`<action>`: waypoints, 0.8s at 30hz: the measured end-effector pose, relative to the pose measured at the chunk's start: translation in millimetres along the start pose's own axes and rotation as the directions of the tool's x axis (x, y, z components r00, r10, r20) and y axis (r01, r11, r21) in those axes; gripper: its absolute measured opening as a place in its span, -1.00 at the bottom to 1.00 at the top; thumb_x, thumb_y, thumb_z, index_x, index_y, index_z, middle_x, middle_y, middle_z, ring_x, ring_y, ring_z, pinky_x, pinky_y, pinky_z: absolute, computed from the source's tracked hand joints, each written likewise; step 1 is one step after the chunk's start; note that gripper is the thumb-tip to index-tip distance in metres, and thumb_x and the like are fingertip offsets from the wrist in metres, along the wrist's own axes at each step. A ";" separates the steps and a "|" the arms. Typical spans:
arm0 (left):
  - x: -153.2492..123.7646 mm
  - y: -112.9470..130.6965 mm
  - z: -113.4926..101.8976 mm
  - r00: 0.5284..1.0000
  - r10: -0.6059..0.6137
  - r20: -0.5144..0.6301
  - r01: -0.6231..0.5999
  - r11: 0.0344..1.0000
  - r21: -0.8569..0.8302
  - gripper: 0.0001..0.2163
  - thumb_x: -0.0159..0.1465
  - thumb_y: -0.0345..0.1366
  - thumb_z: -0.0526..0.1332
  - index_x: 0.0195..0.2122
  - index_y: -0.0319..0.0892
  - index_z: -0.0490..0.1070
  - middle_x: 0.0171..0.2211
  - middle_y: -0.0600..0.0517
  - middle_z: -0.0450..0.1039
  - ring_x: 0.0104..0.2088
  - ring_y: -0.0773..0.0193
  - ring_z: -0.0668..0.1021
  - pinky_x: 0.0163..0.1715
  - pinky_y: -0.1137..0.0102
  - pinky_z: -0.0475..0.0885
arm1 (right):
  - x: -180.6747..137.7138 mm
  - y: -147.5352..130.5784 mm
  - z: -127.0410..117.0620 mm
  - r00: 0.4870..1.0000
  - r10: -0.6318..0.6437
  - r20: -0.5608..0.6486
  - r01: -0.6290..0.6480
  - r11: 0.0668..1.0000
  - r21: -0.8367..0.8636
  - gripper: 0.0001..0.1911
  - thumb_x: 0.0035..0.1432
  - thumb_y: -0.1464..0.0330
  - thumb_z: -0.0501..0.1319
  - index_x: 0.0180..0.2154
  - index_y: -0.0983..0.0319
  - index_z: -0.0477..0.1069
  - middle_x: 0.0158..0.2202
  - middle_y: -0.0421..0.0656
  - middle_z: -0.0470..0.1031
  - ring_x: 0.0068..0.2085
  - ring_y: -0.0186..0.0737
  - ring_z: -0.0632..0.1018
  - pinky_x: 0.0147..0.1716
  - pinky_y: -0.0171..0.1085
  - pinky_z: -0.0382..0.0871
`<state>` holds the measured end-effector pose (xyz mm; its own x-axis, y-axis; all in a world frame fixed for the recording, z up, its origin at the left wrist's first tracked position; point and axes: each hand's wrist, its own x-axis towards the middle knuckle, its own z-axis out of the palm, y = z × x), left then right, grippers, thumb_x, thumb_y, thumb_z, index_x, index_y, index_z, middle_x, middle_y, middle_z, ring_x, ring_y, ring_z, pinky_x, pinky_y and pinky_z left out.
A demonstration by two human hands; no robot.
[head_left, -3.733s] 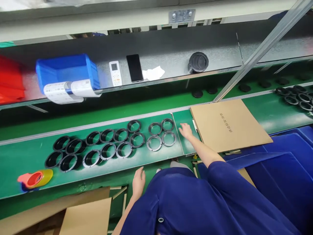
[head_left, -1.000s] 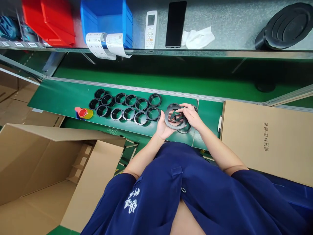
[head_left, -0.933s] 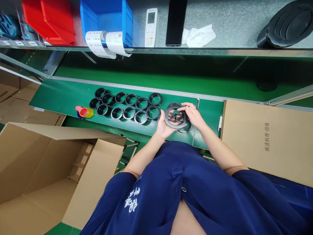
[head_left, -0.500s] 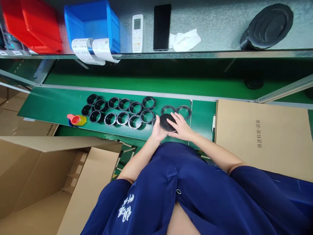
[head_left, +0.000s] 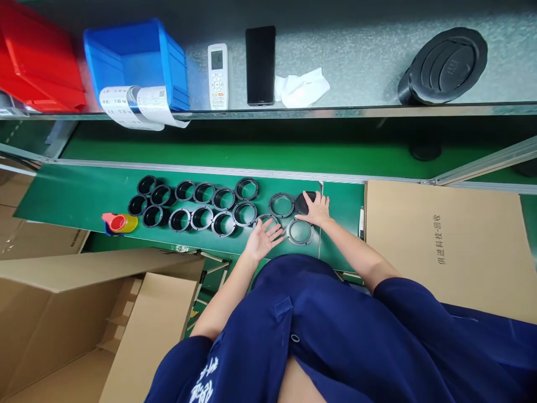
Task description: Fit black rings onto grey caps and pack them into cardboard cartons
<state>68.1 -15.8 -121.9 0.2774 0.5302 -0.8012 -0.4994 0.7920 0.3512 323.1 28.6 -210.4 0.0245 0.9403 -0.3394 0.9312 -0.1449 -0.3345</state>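
Note:
My right hand (head_left: 318, 209) has its fingers over a black round cap (head_left: 302, 202), at the back right of the green bench (head_left: 94, 193), where a ring showed before. Whether a ring lies under the cap is hidden. My left hand (head_left: 262, 240) is open, palm up, fingers spread, with nothing in it. It partly covers one black ring (head_left: 267, 217). Between the hands lie a thin black ring (head_left: 281, 205) and a second thin ring (head_left: 299, 232). To the left, several deeper black rings (head_left: 224, 224) stand in two rough rows.
A yellow and red tape roll (head_left: 121, 223) sits at the bench's left front. Cardboard boxes stand at left (head_left: 138, 330) and right (head_left: 440, 240). The shelf above holds a blue bin (head_left: 176, 73), a remote (head_left: 217, 78), a phone (head_left: 260, 66) and a black lidded part (head_left: 448, 64).
My left hand has let go of the black cap and opened. My right hand has carried the cap away from my body to the back right. The view has tilted up slightly.

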 end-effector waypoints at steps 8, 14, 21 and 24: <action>2.7 6.7 -19.8 0.991 -0.033 -0.133 0.035 0.999 0.013 -0.43 0.49 0.00 0.03 0.40 -0.24 0.16 0.25 -0.34 0.40 0.19 -0.03 0.55 0.21 0.04 0.44 | 27.8 -3.4 -40.9 0.969 -0.117 -0.218 0.134 0.989 0.062 -0.07 0.34 -0.10 0.11 0.51 0.23 -0.09 0.55 0.12 -0.37 0.51 0.32 -0.24 0.40 0.32 -0.43; 15.6 23.1 -7.2 0.975 -0.040 -0.220 0.066 0.991 0.114 -0.48 0.51 -0.13 -0.01 0.43 -0.23 0.15 0.18 -0.28 0.50 0.20 -0.01 0.55 0.24 0.10 0.45 | 40.3 -7.0 -14.0 0.980 -0.167 -0.106 0.183 0.970 0.159 -0.23 0.44 0.10 0.04 0.46 0.43 0.00 0.51 0.20 -0.15 0.51 0.14 -0.06 0.46 0.17 -0.32; 22.5 36.6 -7.9 0.942 0.016 -0.336 0.067 0.970 0.234 -0.40 0.38 -0.19 0.13 0.46 0.03 0.15 0.11 -0.10 0.58 0.29 0.07 0.42 0.35 0.16 0.33 | 121.8 156.2 -108.3 0.792 0.394 -0.467 -0.092 0.832 0.547 -0.42 0.48 0.11 -0.01 0.24 0.44 0.34 0.37 0.27 0.22 0.40 0.17 0.21 0.40 0.13 0.01; 31.0 42.4 -29.4 0.924 0.010 -0.382 0.103 0.956 0.273 -0.30 0.23 -0.21 0.20 0.41 0.34 0.15 0.08 0.08 0.59 0.33 0.14 0.32 0.29 0.24 0.38 | 140.1 269.9 -174.3 0.594 0.651 -0.473 -0.104 0.645 0.757 -0.26 0.52 0.05 -0.24 0.03 0.57 0.40 0.06 0.40 0.45 0.12 0.07 0.51 0.20 0.02 0.32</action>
<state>31.4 25.3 -146.1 -0.0623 0.3821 -0.9220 -0.2250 0.8946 0.3860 641.2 174.9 -194.9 0.7926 0.6097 -0.0030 0.3229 -0.4239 -0.8462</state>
